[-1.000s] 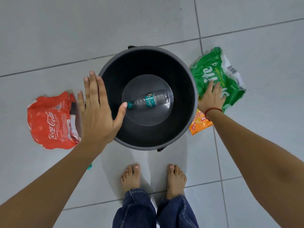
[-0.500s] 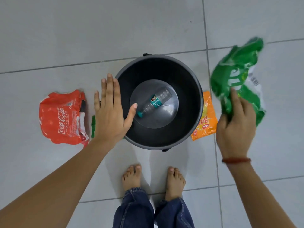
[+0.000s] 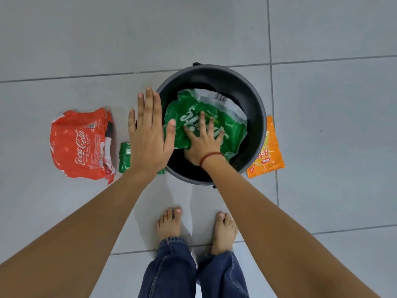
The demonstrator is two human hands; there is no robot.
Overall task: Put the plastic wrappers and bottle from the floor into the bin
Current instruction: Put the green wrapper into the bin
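A right hand (image 3: 203,145), fingers spread, presses a green wrapper (image 3: 206,121) into the black bin (image 3: 255,117). The left hand (image 3: 148,134) hovers flat, grip apart, holding nothing, near a red wrapper (image 3: 80,144) on the floor.

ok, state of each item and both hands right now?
bin: upright, open
green wrapper: inside bin, crumpled
red wrapper: on floor, left of bin
small green wrapper: on floor
orange wrapper: on floor
right hand: pressing green wrapper
left hand: open, empty
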